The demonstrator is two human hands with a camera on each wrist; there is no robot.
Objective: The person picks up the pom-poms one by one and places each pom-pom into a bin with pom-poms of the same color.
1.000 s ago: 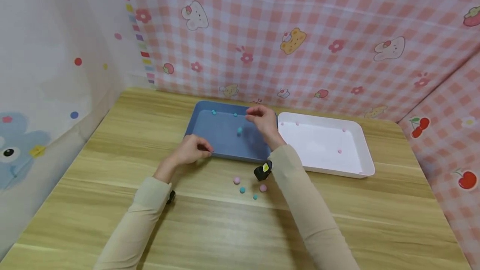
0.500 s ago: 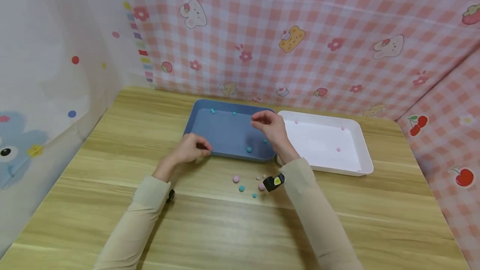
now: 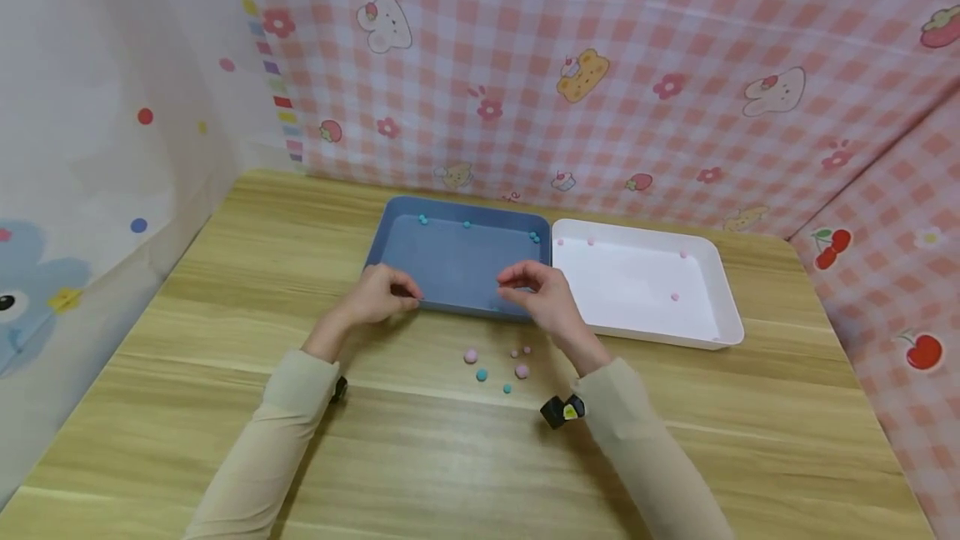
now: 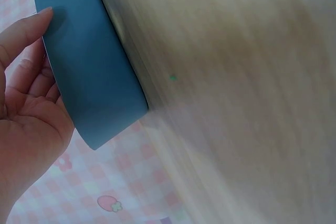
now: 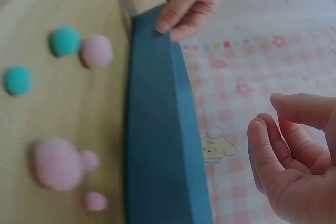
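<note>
My left hand (image 3: 381,294) pinches the front rim of the blue-grey tray (image 3: 457,261) near its left corner. In the left wrist view its thumb lies on the outer side of the tray wall (image 4: 89,66), other fingers behind. My right hand (image 3: 545,297) hovers over the tray's front right part, fingers loosely curved. In the right wrist view a gap shows between thumb and fingers, with nothing held. Small teal pom-poms (image 3: 467,225) lie along the tray's back side. On the table before it are pink pom-poms (image 3: 470,356) and teal pom-poms (image 3: 482,375) of differing sizes.
A white tray (image 3: 637,273) stands right beside the blue-grey one, with several small pink pom-poms (image 3: 675,297) in it. The wooden table (image 3: 420,457) meets a pink checked cloth (image 3: 525,132) at the back.
My right hand has drawn back from the rear of the blue-grey tray toward its front right. Teal pom-poms rolled about inside, and two now sit at the back right. My left hand stays put.
</note>
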